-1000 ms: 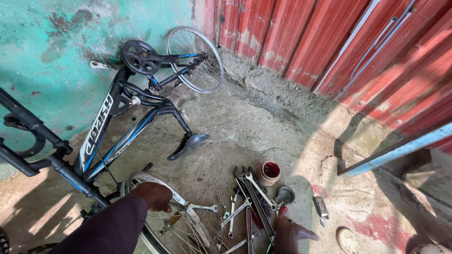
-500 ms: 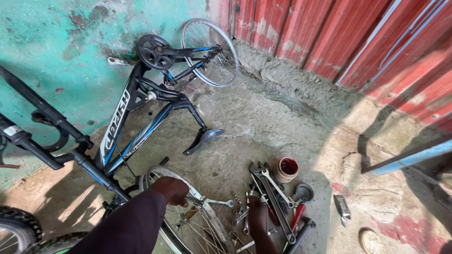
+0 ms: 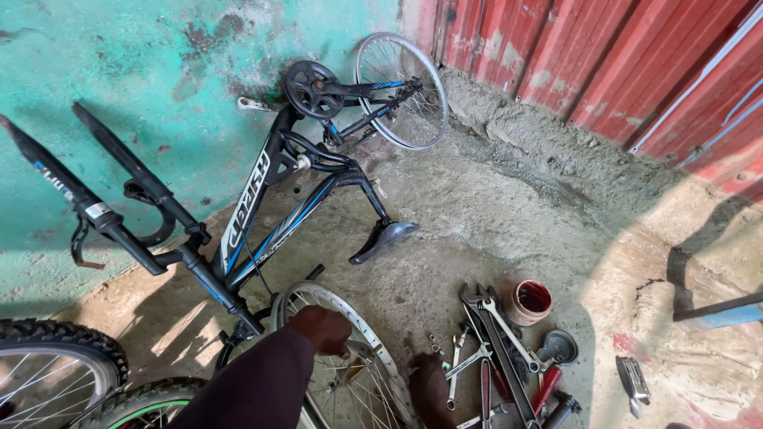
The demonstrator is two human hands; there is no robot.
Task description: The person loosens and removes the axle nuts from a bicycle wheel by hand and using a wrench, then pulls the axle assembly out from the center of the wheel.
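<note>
L hand (image 3: 324, 329): fingers curled over bare wheel rim (image 3: 373, 349), just below upturned bike frame (image 3: 262, 214).
R hand (image 3: 429, 389): among spanners (image 3: 497, 349), right of rim; fingers hidden, can't tell.
Red tin (image 3: 531, 302): beside spanners.

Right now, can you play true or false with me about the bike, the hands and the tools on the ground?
1. The bicycle stands upside down against the green wall. True.
2. The left hand rests on the rim of a loose wheel. True.
3. The small round tin sits on the bicycle's saddle. False: it stands on the concrete beside the spanners.
4. The right hand is lifted high in the air. False: it is down low by the tools on the ground.
5. The wall on the right is blue. False: it is red corrugated metal.
</note>
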